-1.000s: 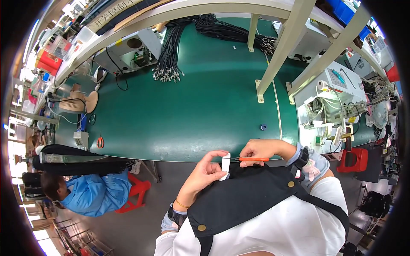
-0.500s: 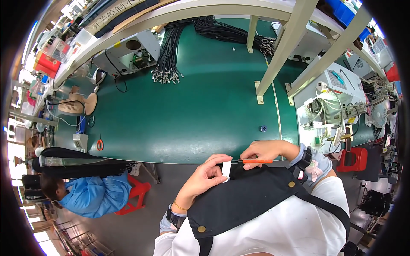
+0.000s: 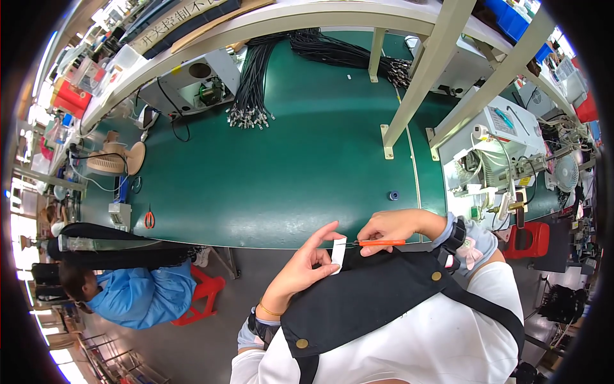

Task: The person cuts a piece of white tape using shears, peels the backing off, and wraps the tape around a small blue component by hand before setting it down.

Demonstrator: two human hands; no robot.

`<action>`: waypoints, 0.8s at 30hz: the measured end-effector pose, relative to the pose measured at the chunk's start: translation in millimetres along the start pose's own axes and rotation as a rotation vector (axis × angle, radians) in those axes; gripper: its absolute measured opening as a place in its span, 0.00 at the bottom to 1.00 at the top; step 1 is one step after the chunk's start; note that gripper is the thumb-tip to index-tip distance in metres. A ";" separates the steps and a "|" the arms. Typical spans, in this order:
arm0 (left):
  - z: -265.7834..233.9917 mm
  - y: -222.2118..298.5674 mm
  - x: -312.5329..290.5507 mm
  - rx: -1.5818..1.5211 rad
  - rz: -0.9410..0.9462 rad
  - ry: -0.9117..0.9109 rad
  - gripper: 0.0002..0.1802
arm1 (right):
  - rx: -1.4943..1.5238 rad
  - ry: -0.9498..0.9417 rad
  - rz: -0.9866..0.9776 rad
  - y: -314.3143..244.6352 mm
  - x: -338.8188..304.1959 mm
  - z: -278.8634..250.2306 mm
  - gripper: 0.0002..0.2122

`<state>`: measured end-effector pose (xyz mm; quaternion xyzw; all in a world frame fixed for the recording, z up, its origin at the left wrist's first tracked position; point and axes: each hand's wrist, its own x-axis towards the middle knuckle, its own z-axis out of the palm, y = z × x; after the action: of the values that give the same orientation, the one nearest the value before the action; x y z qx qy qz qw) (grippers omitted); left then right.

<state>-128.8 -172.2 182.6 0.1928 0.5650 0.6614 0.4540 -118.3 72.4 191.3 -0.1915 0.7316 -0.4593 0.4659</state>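
Observation:
My left hand (image 3: 306, 264) pinches a white strip (image 3: 338, 254), paper-like, between thumb and fingers, above the black apron on my lap. Its index finger is raised off the strip. Just right of it, my right hand (image 3: 384, 229) is closed around small orange-handled scissors (image 3: 382, 242). Their thin dark blades point left and reach the strip's right edge; whether they touch it I cannot tell. Both hands are at the near edge of the green tabletop (image 3: 268, 185).
A small blue spool (image 3: 393, 196) sits beyond my right hand. Another orange-handled pair of scissors (image 3: 149, 219) lies at left, near a beige fan (image 3: 114, 160). Black cable bundles (image 3: 251, 89) lie at the back. Machinery (image 3: 492, 173) stands right; a person in blue (image 3: 144, 291) sits left.
My right hand and the scissors have shifted slightly left, bringing the blades to the white strip. My left index finger has lifted away from the strip's top.

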 end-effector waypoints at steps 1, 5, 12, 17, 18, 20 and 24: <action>-0.2 0.0 -0.1 -0.004 0.000 -0.001 0.41 | 0.002 -0.002 0.008 0.5 0.5 -0.1 0.22; -1.4 0.0 -0.2 -0.015 -0.003 -0.002 0.41 | -0.019 0.002 0.032 -2.6 0.5 -0.2 0.24; -3.0 -0.2 -0.8 -0.016 -0.013 -0.010 0.41 | -0.067 0.041 0.000 4.5 2.0 1.8 0.23; -5.2 -5.9 1.9 -0.066 0.013 -0.027 0.43 | -0.104 0.096 -0.077 16.1 3.3 4.0 0.22; -5.6 -6.6 2.4 -0.093 0.012 -0.038 0.44 | -0.138 0.115 -0.110 18.4 3.4 4.8 0.22; -6.5 -7.8 3.3 -0.119 0.008 -0.051 0.44 | -0.125 0.125 -0.095 16.3 1.9 5.4 0.21; -8.4 -9.8 4.7 -0.220 -0.022 -0.078 0.43 | -0.133 0.176 -0.103 16.9 1.2 10.4 0.21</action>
<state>-133.8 -173.6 169.9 0.1612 0.4728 0.7066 0.5013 -107.5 74.9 174.8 -0.2182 0.7879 -0.4480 0.3617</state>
